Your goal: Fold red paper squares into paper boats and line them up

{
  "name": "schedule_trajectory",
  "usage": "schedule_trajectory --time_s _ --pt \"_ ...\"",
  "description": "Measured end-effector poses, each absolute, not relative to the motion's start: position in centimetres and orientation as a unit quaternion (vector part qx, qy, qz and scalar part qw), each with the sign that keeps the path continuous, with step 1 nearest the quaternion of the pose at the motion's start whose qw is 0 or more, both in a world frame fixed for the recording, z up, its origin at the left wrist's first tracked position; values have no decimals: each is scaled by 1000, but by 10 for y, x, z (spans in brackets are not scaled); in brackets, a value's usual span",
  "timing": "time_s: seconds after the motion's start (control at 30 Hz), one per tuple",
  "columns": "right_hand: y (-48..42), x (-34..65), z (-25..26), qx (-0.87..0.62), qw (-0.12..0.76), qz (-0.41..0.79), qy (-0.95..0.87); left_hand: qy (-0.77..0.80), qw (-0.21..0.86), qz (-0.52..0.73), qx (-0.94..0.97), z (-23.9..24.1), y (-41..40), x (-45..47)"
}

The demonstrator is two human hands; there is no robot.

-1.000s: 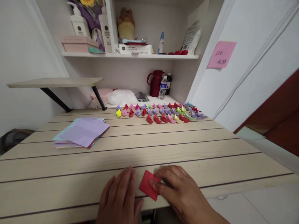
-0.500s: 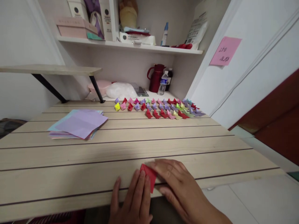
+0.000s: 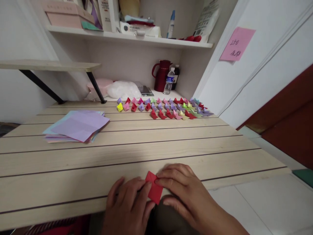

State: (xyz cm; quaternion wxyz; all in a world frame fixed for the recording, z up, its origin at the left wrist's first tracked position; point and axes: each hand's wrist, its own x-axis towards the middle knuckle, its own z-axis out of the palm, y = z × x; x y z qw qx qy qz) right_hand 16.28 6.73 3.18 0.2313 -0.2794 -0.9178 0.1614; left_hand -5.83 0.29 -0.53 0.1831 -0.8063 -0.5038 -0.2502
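Note:
A small red folded paper [image 3: 155, 192] lies at the table's front edge between my hands, one corner pointing away from me. My left hand [image 3: 130, 202] holds its left side, the index fingertip on top and the thumb by the near corner. From the right, my right hand [image 3: 187, 192] presses its fingertips on the paper's upper right edge. The right thumb is lower, close to the near side. Fold lines show on the paper's face; its underside is hidden.
A stack of coloured paper sheets [image 3: 78, 125] lies at the left of the slatted table [image 3: 117, 150]. Rows of small folded paper boats [image 3: 170, 113] stand along the back. Behind them are a dark red jug [image 3: 161, 76], a water bottle [image 3: 169, 81] and a white plastic bag [image 3: 124, 89].
My left fingers have slid off the red paper's middle to its left edge and bent, uncovering more of it. My right fingertips have come further onto the paper. The view has tilted slightly down.

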Motion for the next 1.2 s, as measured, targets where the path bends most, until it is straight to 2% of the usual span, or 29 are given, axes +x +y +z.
schedule_trajectory --time_s 0.3,0.6,0.97,1.2 --pt "67 160 36 -319 233 193 -898 -514 139 -263 -804 3 3 -57" --pt "70 156 36 -338 241 219 -883 -552 41 -278 -785 12 14 -62" --pt "76 162 37 -318 237 248 -884 -559 47 -320 -763 12 16 -58" --pt "71 152 34 -364 265 251 -857 -565 60 -310 -763 9 15 -55"
